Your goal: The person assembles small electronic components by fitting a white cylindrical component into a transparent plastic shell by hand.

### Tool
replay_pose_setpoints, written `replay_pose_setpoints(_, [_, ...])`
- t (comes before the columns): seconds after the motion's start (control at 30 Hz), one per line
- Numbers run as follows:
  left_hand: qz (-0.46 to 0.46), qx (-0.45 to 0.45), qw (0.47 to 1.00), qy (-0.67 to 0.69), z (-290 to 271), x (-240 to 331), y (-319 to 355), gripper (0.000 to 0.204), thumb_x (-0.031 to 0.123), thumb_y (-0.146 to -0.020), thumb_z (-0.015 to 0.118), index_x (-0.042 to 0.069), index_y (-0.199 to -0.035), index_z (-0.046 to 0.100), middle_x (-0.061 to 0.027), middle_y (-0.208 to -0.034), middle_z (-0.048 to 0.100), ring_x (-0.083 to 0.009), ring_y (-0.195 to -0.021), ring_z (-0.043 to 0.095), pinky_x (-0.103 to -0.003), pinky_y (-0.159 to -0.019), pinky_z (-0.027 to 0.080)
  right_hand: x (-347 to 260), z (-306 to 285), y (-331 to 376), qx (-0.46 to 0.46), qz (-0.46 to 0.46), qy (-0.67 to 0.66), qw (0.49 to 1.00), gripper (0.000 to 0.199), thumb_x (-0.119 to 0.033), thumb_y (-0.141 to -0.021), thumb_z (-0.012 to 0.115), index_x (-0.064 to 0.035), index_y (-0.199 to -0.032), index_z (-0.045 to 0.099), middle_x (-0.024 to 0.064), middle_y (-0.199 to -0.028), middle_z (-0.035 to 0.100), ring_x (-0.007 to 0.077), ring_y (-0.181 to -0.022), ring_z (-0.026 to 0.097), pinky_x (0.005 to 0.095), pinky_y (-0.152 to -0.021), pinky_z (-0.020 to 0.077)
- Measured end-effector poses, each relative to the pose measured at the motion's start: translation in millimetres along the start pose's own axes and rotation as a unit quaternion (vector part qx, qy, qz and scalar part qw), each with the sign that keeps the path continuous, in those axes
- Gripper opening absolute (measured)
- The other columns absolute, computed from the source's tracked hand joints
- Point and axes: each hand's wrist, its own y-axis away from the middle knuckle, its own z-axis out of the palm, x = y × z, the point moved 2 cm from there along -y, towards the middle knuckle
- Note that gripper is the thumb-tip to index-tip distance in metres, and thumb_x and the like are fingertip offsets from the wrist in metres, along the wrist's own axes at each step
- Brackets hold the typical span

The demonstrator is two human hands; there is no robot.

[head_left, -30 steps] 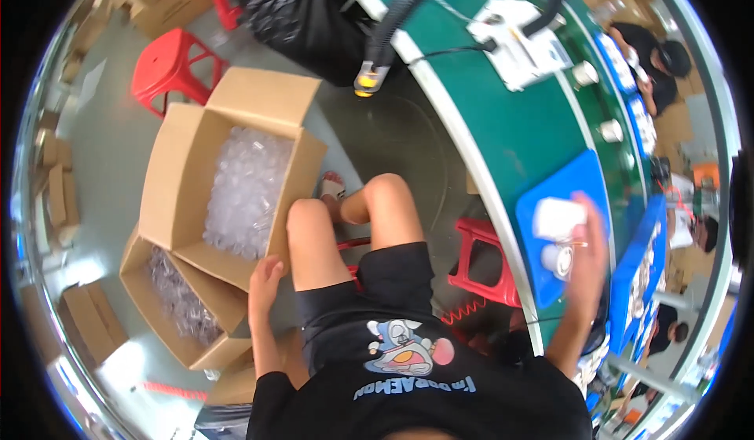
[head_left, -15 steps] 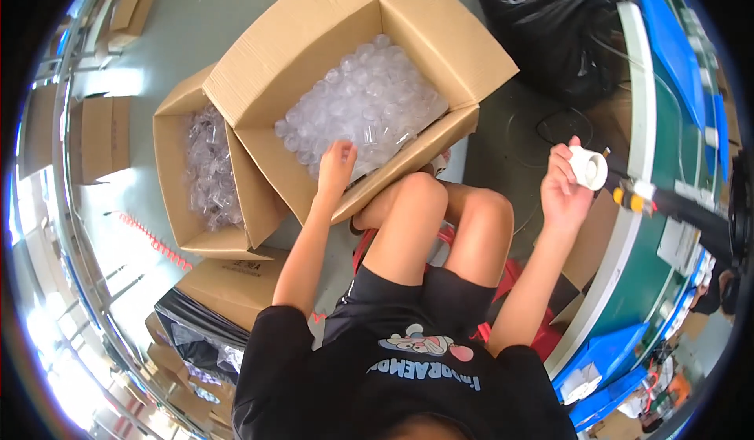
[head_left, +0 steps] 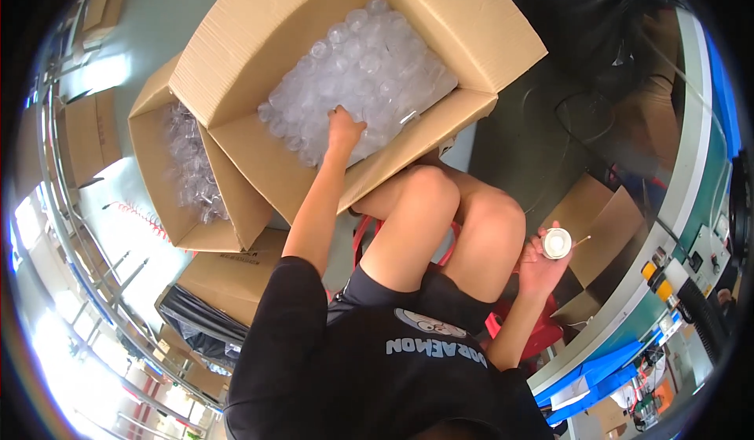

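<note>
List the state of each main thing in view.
Left hand: at the clear pieces, grip unclear
Right hand: gripping the white round part
White round part: held, round face showing
Larger carton: open, piled with clear pieces
Smaller carton: open, clear pieces inside
Carton beside right hand: open

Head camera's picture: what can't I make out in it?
All in the head view:
What the fingertips of the left hand touch: hidden by the hand itself.
Floor of the large cardboard box: under clear pieces.
Underside of the white part: turned away, toward the right hand.
Black bag: cut off by the top edge.
</note>
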Motion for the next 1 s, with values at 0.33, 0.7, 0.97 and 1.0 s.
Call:
replay_pose_setpoints(0.33, [0.506, -0.105, 0.818, 0.253, -3.8, 259.8, 236.5, 0.067, 0.008, -0.077, 0.078, 0.001, -0.129, 0.037, -0.0188, -0.121, 0.055, -0.0316, -0.116, 0.056, -0.038, -0.1, 0.043, -2.5, -14.6, 69.9, -0.018, -0.069, -0.013, 0.997, 0.048, -0.043, -0.1, 0.047, -0.0107, -0.136, 0.043, 0.0072, -0.104, 0.063, 0.016, -0.069, 0.058, 0.0285, -0.056, 0.048])
replay_pose_setpoints(0.7, [0.462, -0.273, 0.771, 0.343, 30.7, 295.2, 289.5, 0.069, 0.007, -0.077, 0.077, 0.004, -0.132, 0.037, -0.015, -0.122, 0.054, -0.0232, -0.107, 0.057, -0.035, -0.093, 0.048, -3.8, -46.2, 149.0, -0.11, -0.129, 0.05, 0.984, 0.044, -0.03, -0.102, 0.045, -0.0072, -0.14, 0.039, 0.0129, -0.119, 0.056, 0.024, -0.098, 0.059, 0.0358, -0.075, 0.0533])
replay_pose_setpoints(0.97, [0.292, -0.324, 0.766, 0.472, -61.8, 78.5, 338.8, 0.061, 0.019, -0.088, 0.063, 0.004, -0.14, 0.035, -0.0146, -0.129, 0.054, -0.0244, -0.119, 0.053, -0.037, -0.1, 0.043, -55.3, 118.7, 3.1, -0.18, -0.163, 0.041, 0.969, 0.032, -0.024, -0.097, 0.05, -0.0052, -0.122, 0.055, 0.0107, -0.098, 0.064, 0.0198, -0.073, 0.061, 0.0287, -0.064, 0.0512])
replay_pose_setpoints(1.0, [0.285, -0.315, 0.763, 0.487, -66.9, 61.3, 349.2, 0.056, 0.02, -0.091, 0.059, 0.005, -0.14, 0.037, -0.0161, -0.128, 0.055, -0.0243, -0.114, 0.056, -0.036, -0.096, 0.045, -53.2, 119.2, -29.8, -0.197, -0.045, -0.074, 0.977, 0.028, -0.028, -0.097, 0.049, -0.0058, -0.112, 0.057, 0.0104, -0.093, 0.064, 0.0205, -0.065, 0.057, 0.03, -0.059, 0.0476])
